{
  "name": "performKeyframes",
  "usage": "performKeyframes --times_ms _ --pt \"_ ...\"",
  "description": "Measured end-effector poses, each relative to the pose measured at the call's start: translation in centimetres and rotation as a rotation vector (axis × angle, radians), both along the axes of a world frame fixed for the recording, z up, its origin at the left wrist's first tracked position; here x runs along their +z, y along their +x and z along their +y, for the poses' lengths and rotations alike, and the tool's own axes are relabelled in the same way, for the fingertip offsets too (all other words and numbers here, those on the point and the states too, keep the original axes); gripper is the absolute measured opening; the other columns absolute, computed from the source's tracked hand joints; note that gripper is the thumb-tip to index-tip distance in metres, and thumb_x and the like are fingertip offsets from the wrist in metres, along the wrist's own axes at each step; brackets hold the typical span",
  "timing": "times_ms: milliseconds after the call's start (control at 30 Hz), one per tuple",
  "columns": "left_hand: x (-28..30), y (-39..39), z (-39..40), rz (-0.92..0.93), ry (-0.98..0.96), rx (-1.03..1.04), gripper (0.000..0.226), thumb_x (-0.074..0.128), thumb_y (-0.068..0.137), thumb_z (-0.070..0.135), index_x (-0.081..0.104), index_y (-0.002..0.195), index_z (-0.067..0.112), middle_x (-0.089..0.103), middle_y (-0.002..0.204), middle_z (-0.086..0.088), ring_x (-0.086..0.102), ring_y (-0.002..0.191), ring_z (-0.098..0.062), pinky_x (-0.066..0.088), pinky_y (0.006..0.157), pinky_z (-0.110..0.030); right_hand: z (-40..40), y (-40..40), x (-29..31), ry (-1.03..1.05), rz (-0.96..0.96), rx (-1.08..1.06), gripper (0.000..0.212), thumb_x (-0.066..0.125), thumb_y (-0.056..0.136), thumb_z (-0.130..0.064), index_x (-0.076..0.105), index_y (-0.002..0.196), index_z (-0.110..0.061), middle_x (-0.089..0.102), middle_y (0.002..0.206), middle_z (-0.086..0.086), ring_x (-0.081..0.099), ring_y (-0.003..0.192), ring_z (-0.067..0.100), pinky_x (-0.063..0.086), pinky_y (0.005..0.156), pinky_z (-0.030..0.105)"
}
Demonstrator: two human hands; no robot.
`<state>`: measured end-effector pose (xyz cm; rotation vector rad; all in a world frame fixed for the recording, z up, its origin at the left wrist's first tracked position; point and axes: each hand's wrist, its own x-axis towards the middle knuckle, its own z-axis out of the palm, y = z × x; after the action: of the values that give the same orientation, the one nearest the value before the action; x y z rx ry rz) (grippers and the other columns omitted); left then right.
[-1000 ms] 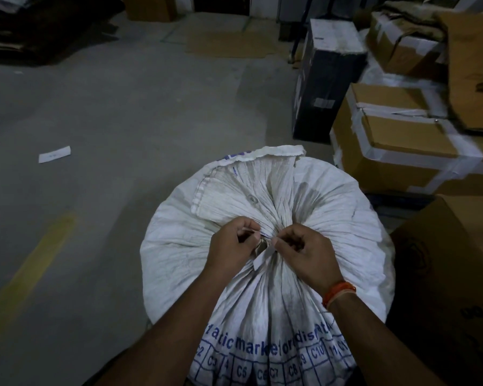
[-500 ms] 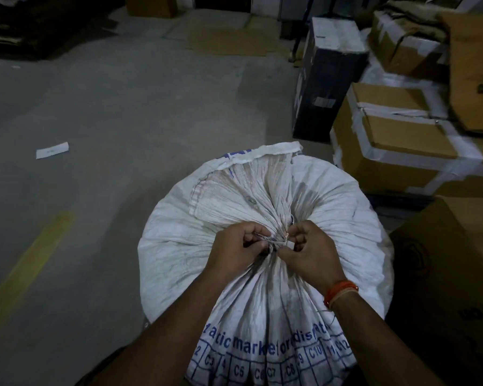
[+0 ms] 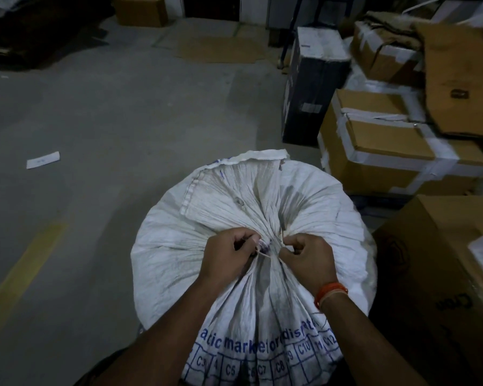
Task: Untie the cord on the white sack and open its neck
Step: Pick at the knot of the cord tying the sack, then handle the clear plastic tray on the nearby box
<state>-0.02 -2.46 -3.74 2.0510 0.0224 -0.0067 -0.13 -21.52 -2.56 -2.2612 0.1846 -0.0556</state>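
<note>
Sack stands upright on the concrete floor, white woven, blue print facing the camera, long axis vertical, gathered neck on top pointing up and fanning away toward its hemmed edge. Cord is wrapped tight around the neck, still tied. Left hand pinches the cord with curled fingertips on the neck's left; right hand pinches it on the right, an orange band on that wrist. Taped cardboard boxes stack close on the right, a black box behind them, another carton just beside the sack. Paper slip lies well apart on the left.
</note>
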Motion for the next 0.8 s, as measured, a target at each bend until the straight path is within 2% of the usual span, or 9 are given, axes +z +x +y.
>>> performKeyframes --times_ms 67,200,300,367,500,567,633,700,800 --pt "0.6 -0.9 0.0 -0.026 0.011 0.036 0.012 0.070 0.096 0.033 0.081 0.090 0.030 0.077 0.077 0.018 0.070 0.075 0.003 0.050 0.067 -0.014 -0.5 -1.2 0.3 0.027 0.012 -0.021 0.016 0.081 0.074 -0.010 0.080 0.090 -0.011 0.071 0.076 -0.004 0.065 0.070 0.007 0.049 0.072 0.017" --pt "2.0 -3.8 0.0 -0.101 0.011 0.149 0.008 0.073 0.093 0.029 0.081 0.093 0.032 0.073 0.069 0.013 0.068 0.069 -0.001 0.048 0.061 -0.014 -1.4 -4.2 1.1 0.073 0.044 -0.048 0.014 0.081 0.072 -0.011 0.080 0.084 -0.016 0.071 0.072 -0.010 0.061 0.065 -0.007 0.043 0.064 0.005" --pt "2.8 -6.0 -0.3 -0.204 0.070 0.170 0.007 0.075 0.093 0.028 0.080 0.097 0.031 0.062 0.061 0.012 0.061 0.059 -0.004 0.047 0.058 -0.018 -2.1 -6.8 2.1 0.124 0.041 -0.051 0.013 0.081 0.071 -0.010 0.079 0.079 -0.021 0.072 0.073 -0.015 0.064 0.067 -0.010 0.045 0.065 0.006" --pt "3.2 -6.9 -0.7 -0.256 0.136 0.115 0.010 0.075 0.091 0.027 0.079 0.100 0.030 0.060 0.066 0.013 0.060 0.063 -0.004 0.051 0.062 -0.024 -2.5 -8.5 2.5 0.166 0.043 -0.063 0.014 0.081 0.072 -0.009 0.078 0.077 -0.022 0.073 0.073 -0.014 0.067 0.071 -0.008 0.047 0.066 0.007" --pt "3.7 -7.5 -1.3 -0.315 0.198 -0.083 0.026 0.075 0.086 0.013 0.078 0.107 0.028 0.068 0.095 0.012 0.063 0.083 0.003 0.048 0.078 -0.013 -3.0 -11.5 3.3 0.203 0.054 -0.094 0.014 0.082 0.073 -0.012 0.078 0.079 -0.024 0.074 0.076 -0.012 0.068 0.072 -0.006 0.047 0.067 0.008" --pt "4.4 -7.4 -1.6 -0.312 0.260 -0.201 0.032 0.072 0.086 0.011 0.076 0.114 0.027 0.071 0.107 0.007 0.066 0.095 -0.007 0.048 0.086 -0.017 -3.1 -13.0 3.7 0.232 0.059 -0.111 0.018 0.082 0.074 -0.012 0.075 0.075 -0.028 0.074 0.075 -0.012 0.068 0.072 -0.003 0.049 0.068 0.013" --pt "4.9 -6.8 -2.1 -0.303 0.304 -0.323 0.036 0.068 0.086 0.009 0.075 0.118 0.025 0.073 0.111 0.004 0.067 0.100 -0.013 0.047 0.087 -0.021 -3.5 -14.0 3.8 0.244 0.056 -0.137 0.020 0.080 0.074 -0.011 0.074 0.069 -0.030 0.075 0.071 -0.012 0.069 0.070 -0.001 0.051 0.067 0.015" --pt "5.3 -6.4 -2.8 -0.274 0.345 -0.427 0.041 0.065 0.084 0.008 0.073 0.120 0.024 0.072 0.113 0.003 0.066 0.100 -0.013 0.047 0.085 -0.022 -4.0 -14.7 3.9 0.257 0.048 -0.162 0.013 0.079 0.073 -0.013 0.076 0.069 -0.025 0.076 0.070 -0.010 0.070 0.070 0.003 0.056 0.069 0.024" --pt "5.5 -5.7 -3.7 -0.263 0.367 -0.473 0.042 0.062 0.082 0.008 0.071 0.120 0.023 0.071 0.116 0.001 0.065 0.097 -0.011 0.050 0.084 -0.022 -4.7 -15.3 4.3 0.278 0.021 -0.205 0.009 0.081 0.073 -0.013 0.077 0.069 -0.021 0.075 0.069 -0.009 0.071 0.067 0.008 0.059 0.067 0.030"
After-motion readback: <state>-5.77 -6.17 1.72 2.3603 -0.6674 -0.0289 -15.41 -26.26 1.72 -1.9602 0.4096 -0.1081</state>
